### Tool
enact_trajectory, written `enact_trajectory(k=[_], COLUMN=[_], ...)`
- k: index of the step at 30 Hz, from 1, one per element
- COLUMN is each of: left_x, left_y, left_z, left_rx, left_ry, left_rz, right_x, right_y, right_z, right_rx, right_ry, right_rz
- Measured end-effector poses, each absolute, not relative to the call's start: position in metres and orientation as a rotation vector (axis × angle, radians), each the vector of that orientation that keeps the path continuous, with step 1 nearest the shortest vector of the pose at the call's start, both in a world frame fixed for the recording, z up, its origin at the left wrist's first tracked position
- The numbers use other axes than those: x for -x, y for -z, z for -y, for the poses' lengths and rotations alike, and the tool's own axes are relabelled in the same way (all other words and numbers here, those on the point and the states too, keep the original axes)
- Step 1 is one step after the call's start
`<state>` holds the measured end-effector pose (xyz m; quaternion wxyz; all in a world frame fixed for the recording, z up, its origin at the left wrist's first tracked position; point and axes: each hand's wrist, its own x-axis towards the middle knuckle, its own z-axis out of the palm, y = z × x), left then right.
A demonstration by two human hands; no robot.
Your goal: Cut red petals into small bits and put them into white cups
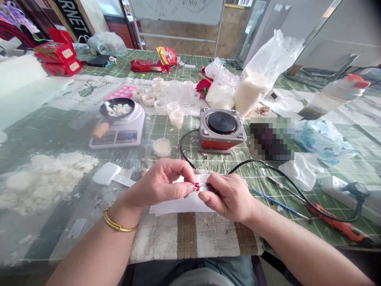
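Note:
Above a folded white paper [178,204], my hands meet. My left hand [166,180] is closed, thumb and forefinger pinching a tiny red-and-white piece [197,186]. My right hand [228,194] is wrapped round a small dark-handled tool with a shiny metal end [204,185], which touches or nearly touches the piece. The fingers hide most of the tool, so its kind is unclear. A brown-and-white checked cloth [208,234] lies beneath the paper. Left of my left hand is a white spatula [107,174].
Ahead stands a small hot plate [222,135] with a black cord. A kitchen scale [127,137] bears a black pan [102,110] of white chunks. White flakes [44,178] heap at left. A blue brush [279,203] and an orange-black tool [339,224] lie right.

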<state>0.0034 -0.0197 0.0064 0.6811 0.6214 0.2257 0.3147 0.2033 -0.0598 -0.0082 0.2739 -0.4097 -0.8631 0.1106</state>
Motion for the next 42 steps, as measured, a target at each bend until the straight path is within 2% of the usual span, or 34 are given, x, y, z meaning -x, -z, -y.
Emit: enact_trajectory(k=[15,42], left_x=[-0.0043,-0.0052], left_y=[-0.0051,-0.0052], left_z=[0.0197,0.0202], left_rx=[-1.371,-1.347], left_ry=[-0.719,-0.73], left_rz=[-0.494,-0.459], right_x=[-0.2022,-0.2018], right_y=[0.0092,0.01], right_z=[0.0588,0.0591], right_rx=[1.072,1.056], right_ry=[-0.19,-0.226], right_rz=[2.27,2.264])
